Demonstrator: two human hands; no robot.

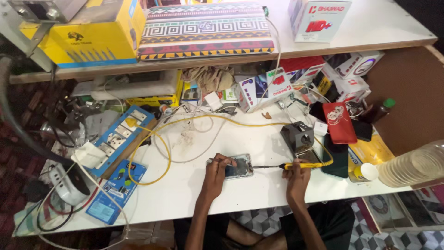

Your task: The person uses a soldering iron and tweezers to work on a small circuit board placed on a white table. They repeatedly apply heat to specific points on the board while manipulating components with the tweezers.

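We see 2 hands at work on the white surface (pixel 259 190). The left hand (pixel 216 172) presses down on an opened phone (pixel 239 166) lying flat near the front edge, fingers curled over its left end. The right hand (pixel 297 175) is closed around a yellow-handled soldering iron (pixel 296 165), its tip pointing left and reaching the phone's right edge. A yellow cable (pixel 157 139) loops across the surface. Just behind the right hand stands a grey soldering station (pixel 298 137).
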